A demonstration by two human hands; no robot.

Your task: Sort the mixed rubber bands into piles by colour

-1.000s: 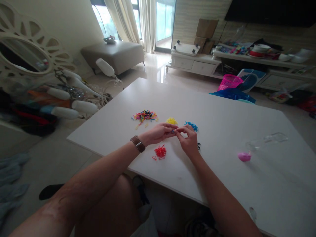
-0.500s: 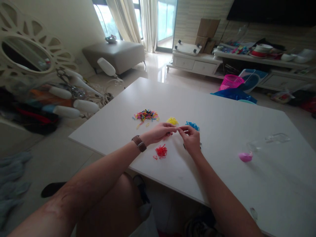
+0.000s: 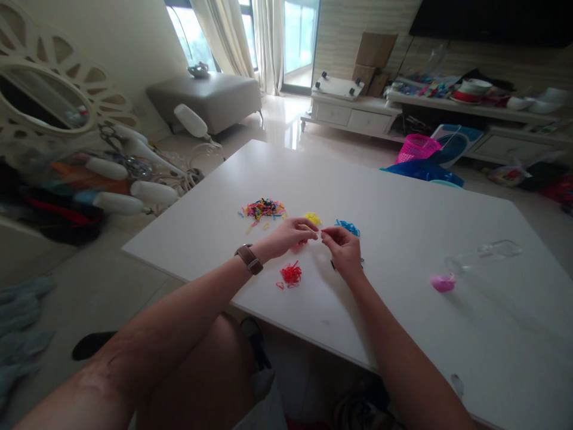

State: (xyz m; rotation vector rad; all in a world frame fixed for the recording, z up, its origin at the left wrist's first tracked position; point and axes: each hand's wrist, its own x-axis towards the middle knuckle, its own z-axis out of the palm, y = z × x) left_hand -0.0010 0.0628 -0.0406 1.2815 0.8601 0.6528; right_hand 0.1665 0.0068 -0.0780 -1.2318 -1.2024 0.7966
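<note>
Over the white table (image 3: 385, 209), my left hand (image 3: 293, 234), with a brown strap on its wrist, has its thumb and fingers slightly apart, and nothing shows between them. A small gap separates it from my right hand (image 3: 344, 248), whose thumb and fingertips are pinched together; whatever they hold is too small to make out. Around the hands lie small rubber bands in piles: red bands (image 3: 292, 274) in front, yellow bands (image 3: 312, 218) and blue bands (image 3: 348, 227) behind, and a mixed-colour pile (image 3: 264, 208) to the left. Pinkish bands and dark bands are partly hidden beneath the hands.
On the table's right side are a pink object (image 3: 443, 283) and a clear plastic piece (image 3: 499, 249). A lamp with white shades (image 3: 154, 192) stands close to the table's left edge. Beyond the far side are a pink basket (image 3: 417, 147) and a grey bench (image 3: 210, 98).
My fingertips, which met half a second ago, have separated slightly. The left hand's fingers have loosened from the thumb. The piles look the same; the view has shifted a little.
</note>
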